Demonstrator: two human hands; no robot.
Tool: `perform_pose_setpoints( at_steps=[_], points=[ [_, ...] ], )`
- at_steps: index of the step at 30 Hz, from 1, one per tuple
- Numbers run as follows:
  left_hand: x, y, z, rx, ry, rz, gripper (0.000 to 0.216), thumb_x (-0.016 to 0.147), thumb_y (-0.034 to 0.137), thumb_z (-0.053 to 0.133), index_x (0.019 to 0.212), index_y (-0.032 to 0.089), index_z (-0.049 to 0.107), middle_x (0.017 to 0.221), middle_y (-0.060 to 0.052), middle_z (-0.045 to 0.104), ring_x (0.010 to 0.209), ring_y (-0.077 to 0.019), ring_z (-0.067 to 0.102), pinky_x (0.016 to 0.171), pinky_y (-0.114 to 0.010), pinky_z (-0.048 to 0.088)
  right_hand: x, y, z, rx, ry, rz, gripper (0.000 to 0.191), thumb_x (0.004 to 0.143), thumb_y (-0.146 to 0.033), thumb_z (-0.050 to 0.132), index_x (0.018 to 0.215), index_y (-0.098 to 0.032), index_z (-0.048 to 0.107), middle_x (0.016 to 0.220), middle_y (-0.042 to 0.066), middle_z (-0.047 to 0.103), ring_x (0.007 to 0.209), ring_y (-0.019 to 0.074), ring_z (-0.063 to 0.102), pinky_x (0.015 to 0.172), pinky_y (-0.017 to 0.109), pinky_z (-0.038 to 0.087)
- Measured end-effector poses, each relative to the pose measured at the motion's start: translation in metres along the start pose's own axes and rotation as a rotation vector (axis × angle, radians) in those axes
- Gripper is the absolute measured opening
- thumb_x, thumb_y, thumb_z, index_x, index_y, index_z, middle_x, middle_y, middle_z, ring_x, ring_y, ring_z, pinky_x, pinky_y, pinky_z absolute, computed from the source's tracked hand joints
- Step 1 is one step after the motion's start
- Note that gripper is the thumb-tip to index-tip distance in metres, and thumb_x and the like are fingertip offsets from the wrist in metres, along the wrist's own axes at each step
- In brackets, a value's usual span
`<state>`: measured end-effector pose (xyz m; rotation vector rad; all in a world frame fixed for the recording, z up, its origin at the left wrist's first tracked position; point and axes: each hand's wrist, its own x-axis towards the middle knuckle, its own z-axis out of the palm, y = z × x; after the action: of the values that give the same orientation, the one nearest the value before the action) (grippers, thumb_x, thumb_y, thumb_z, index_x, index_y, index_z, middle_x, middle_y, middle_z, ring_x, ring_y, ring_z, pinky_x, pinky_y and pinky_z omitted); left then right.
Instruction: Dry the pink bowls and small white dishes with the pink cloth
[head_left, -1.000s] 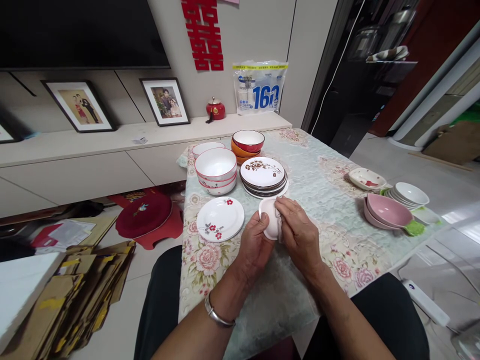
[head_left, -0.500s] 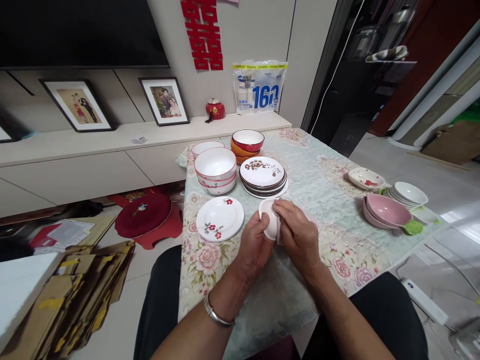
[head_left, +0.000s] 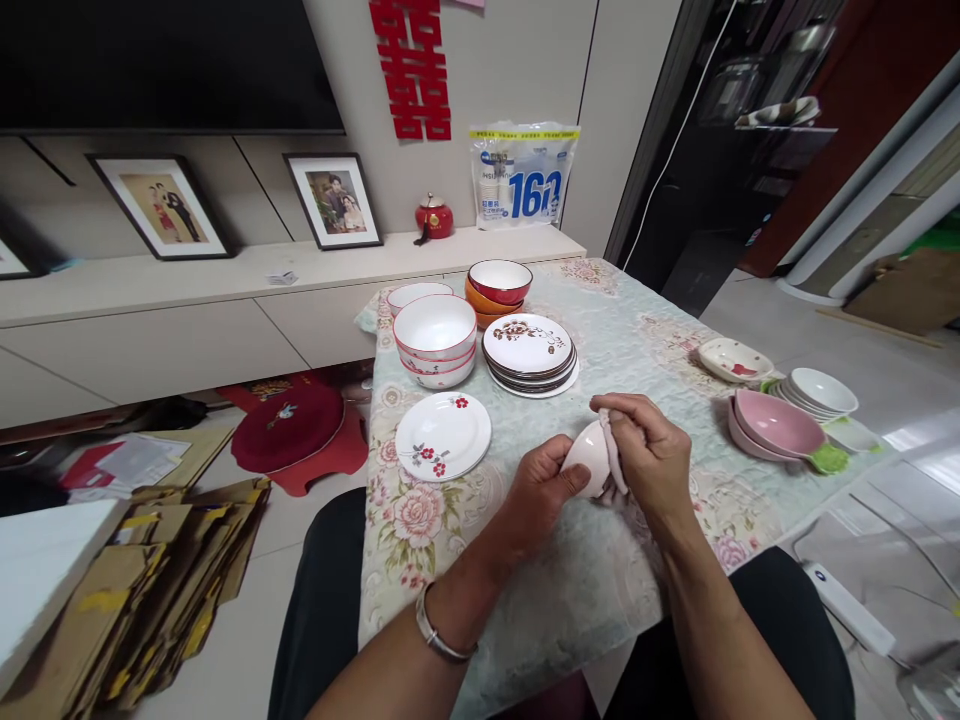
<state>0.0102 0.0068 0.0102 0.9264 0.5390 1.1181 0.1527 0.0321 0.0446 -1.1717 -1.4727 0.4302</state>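
My left hand point(head_left: 541, 487) grips a small pale pink bowl point(head_left: 587, 462) tipped on its side above the flowered tablecloth point(head_left: 600, 580). My right hand point(head_left: 651, 452) is closed on a light pink cloth point(head_left: 613, 458) pressed into the bowl's mouth. A white plate with red flowers point(head_left: 442, 435) lies just left of my left hand. Behind the hands sits a stack of brown-patterned plates point(head_left: 529, 352).
Stacked white red-rimmed bowls point(head_left: 435, 337) and red and orange bowls point(head_left: 498, 284) stand at the table's far end. Pink bowls point(head_left: 776, 424), small white dishes point(head_left: 821, 390) and a red-patterned dish point(head_left: 733, 358) sit at the right edge. Flattened cardboard point(head_left: 142, 590) lies on the floor left.
Both hands moved right and a little nearer me with the bowl. The bowl turned from upright-facing to tipped on its side, with the cloth hand now pushed into its mouth.
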Motion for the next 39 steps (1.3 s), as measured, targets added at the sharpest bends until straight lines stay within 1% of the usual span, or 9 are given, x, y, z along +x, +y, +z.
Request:
perform_pose_setpoints(
  at_steps=[5, 8, 12, 21, 26, 29, 32, 35, 39],
  points=[
    [0.002, 0.0, -0.006, 0.064, -0.004, 0.025, 0.031, 0.08, 0.041, 0.074, 0.083, 0.015, 0.058, 0.072, 0.002, 0.05, 0.067, -0.0115, 0.04, 0.064, -0.025, 0.031, 0.004, 0.015, -0.001, 0.455, 0.037, 0.516, 0.026, 0.077, -0.027, 0.064, 0.099, -0.017, 0.074, 0.084, 0.006, 0.074, 0.065, 0.0175, 0.065, 0.057, 0.029, 0.049],
    [0.003, 0.002, -0.008, 0.092, 0.0, -0.001, 0.033, 0.08, 0.044, 0.073, 0.084, 0.015, 0.058, 0.072, 0.002, 0.05, 0.067, -0.012, 0.041, 0.065, -0.025, 0.031, 0.003, 0.018, 0.002, 0.505, 0.061, 0.571, 0.029, 0.072, -0.025, 0.065, 0.099, -0.017, 0.074, 0.074, 0.002, 0.07, 0.053, 0.0127, 0.056, 0.049, 0.024, 0.041],
    [0.002, 0.011, -0.006, 0.135, 0.028, -0.043, 0.038, 0.076, 0.049, 0.074, 0.086, 0.016, 0.058, 0.072, 0.002, 0.052, 0.067, -0.0125, 0.042, 0.065, -0.026, 0.031, -0.001, 0.02, 0.004, 0.322, 0.067, 0.399, 0.026, 0.079, -0.028, 0.062, 0.099, -0.018, 0.074, 0.074, 0.001, 0.068, 0.056, 0.0135, 0.054, 0.05, 0.025, 0.04],
    [-0.001, 0.02, 0.003, 0.246, 0.068, 0.048, 0.031, 0.079, 0.046, 0.073, 0.08, 0.016, 0.062, 0.07, 0.001, 0.053, 0.067, -0.0137, 0.043, 0.065, -0.026, 0.034, -0.008, -0.011, 0.005, -0.154, -0.114, -0.353, 0.033, 0.085, -0.012, 0.048, 0.104, -0.024, 0.072, 0.096, 0.005, 0.07, 0.091, 0.0213, 0.066, 0.084, 0.039, 0.053],
    [-0.001, 0.016, 0.002, 0.285, 0.053, 0.099, 0.027, 0.082, 0.042, 0.07, 0.081, 0.016, 0.065, 0.074, 0.0, 0.057, 0.072, -0.0149, 0.046, 0.069, -0.027, 0.036, -0.012, -0.014, 0.006, -0.203, -0.186, -0.505, 0.036, 0.083, -0.01, 0.048, 0.105, -0.026, 0.072, 0.096, 0.003, 0.072, 0.091, 0.0207, 0.068, 0.1, 0.048, 0.047],
    [-0.003, 0.017, 0.003, 0.266, 0.056, 0.017, 0.031, 0.079, 0.044, 0.073, 0.078, 0.016, 0.061, 0.064, 0.003, 0.051, 0.063, -0.0121, 0.04, 0.062, -0.026, 0.031, -0.009, -0.001, 0.006, -0.107, -0.02, -0.311, 0.029, 0.085, -0.015, 0.05, 0.101, -0.023, 0.073, 0.094, 0.005, 0.071, 0.088, 0.0215, 0.067, 0.083, 0.04, 0.054],
    [-0.003, 0.015, 0.003, 0.166, 0.045, -0.006, 0.035, 0.076, 0.047, 0.075, 0.079, 0.016, 0.059, 0.065, 0.002, 0.052, 0.062, -0.012, 0.04, 0.062, -0.026, 0.03, -0.006, 0.01, 0.007, 0.147, 0.137, 0.09, 0.024, 0.087, -0.025, 0.053, 0.098, -0.02, 0.073, 0.086, 0.006, 0.071, 0.073, 0.0194, 0.066, 0.063, 0.032, 0.052],
    [-0.001, 0.011, 0.001, 0.061, 0.064, 0.013, 0.039, 0.074, 0.049, 0.078, 0.078, 0.017, 0.057, 0.067, 0.002, 0.051, 0.064, -0.0123, 0.04, 0.064, -0.027, 0.029, -0.004, 0.017, 0.009, 0.358, 0.16, 0.424, 0.027, 0.081, -0.029, 0.058, 0.099, -0.016, 0.073, 0.078, 0.005, 0.072, 0.055, 0.0145, 0.06, 0.048, 0.026, 0.045],
    [0.001, 0.008, -0.002, 0.025, 0.081, 0.02, 0.04, 0.074, 0.049, 0.078, 0.077, 0.017, 0.055, 0.068, 0.002, 0.049, 0.065, -0.0121, 0.04, 0.064, -0.026, 0.03, -0.005, 0.017, 0.012, 0.31, 0.143, 0.445, 0.029, 0.084, -0.029, 0.056, 0.104, -0.016, 0.073, 0.082, 0.005, 0.074, 0.063, 0.0175, 0.064, 0.054, 0.028, 0.048]
  ],
)
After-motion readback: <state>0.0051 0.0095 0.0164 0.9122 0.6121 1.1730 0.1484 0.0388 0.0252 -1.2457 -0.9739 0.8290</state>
